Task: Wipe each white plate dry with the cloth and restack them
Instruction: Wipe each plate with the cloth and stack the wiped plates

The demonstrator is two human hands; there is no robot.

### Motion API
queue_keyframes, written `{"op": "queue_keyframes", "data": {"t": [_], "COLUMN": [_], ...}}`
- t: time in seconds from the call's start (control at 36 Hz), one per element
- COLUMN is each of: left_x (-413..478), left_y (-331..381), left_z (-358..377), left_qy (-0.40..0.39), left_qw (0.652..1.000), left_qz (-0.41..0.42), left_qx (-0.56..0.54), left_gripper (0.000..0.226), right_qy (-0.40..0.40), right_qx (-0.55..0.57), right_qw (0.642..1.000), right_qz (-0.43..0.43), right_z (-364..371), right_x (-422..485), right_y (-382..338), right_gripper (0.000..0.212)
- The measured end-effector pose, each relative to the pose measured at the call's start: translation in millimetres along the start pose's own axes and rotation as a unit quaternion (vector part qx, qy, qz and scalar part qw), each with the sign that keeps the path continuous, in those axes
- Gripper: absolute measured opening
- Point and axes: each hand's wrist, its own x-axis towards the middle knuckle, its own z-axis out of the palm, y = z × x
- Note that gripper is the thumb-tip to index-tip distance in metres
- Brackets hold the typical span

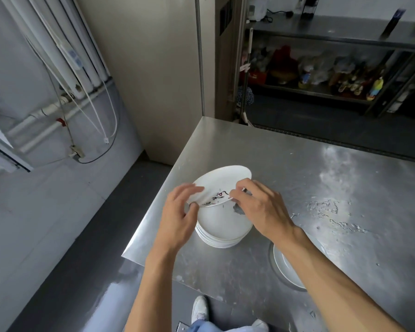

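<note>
Left hand point(177, 213) gripping the left rim of a tilted white plate point(222, 182), right hand point(261, 207) pinching its right rim, plate hanging over the stack point(222, 232) on the counter point(297, 173), grey cloth point(238, 210) showing beneath.

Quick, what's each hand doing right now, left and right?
Left hand: grips the left rim of the tilted plate.
Right hand: pinches the plate's near rim; grey cloth lies under it, grip on it unclear.
</note>
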Motion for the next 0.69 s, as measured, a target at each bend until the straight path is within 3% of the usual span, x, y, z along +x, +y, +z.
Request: {"op": "queue_keyframes", "data": {"t": [0.11, 0.28, 0.36, 0.44, 0.53, 0.61, 0.69], "left_x": [-0.3, 1.2, 2.4, 4.2, -2.1, -6.8, -7.2], "left_y": [4.0, 2.9, 0.8, -5.1, -5.8, -2.6, -1.6], "left_z": [1.2, 9.3, 11.8, 14.9, 18.0, 19.4, 18.3], "left_qy": [-0.063, -0.022, -0.026, -0.059, -0.048, -0.060, -0.060], "left_qw": [0.994, 0.984, 0.987, 0.998, 0.987, 0.933, 0.897], "left_qz": [0.082, 0.112, 0.089, 0.014, -0.030, -0.104, -0.158], "left_qx": [0.045, 0.138, 0.130, -0.001, -0.151, -0.340, -0.408], "left_gripper": [0.046, 0.047, 0.050, 0.044, 0.037, 0.031, 0.033], "right_qy": [-0.024, -0.043, -0.043, -0.021, 0.015, 0.050, 0.069], "right_qx": [-0.034, -0.038, -0.016, 0.026, 0.049, 0.144, 0.241], "right_qw": [0.999, 0.997, 0.998, 0.999, 0.997, 0.975, 0.931], "right_qz": [-0.022, -0.046, -0.038, -0.011, 0.050, 0.162, 0.266], "right_z": [-5.6, -14.1, -15.4, -14.2, -8.9, -2.3, 2.5], "right_x": [13.6, 27.2, 30.2, 33.4, 32.0, 27.4, 26.4], "right_y": [-1.0, -3.2, -2.5, -5.0, -10.2, -12.9, -16.4], "right_gripper": [0.024, 0.024, 0.031, 0.043, 0.034, 0.021, 0.019]}}
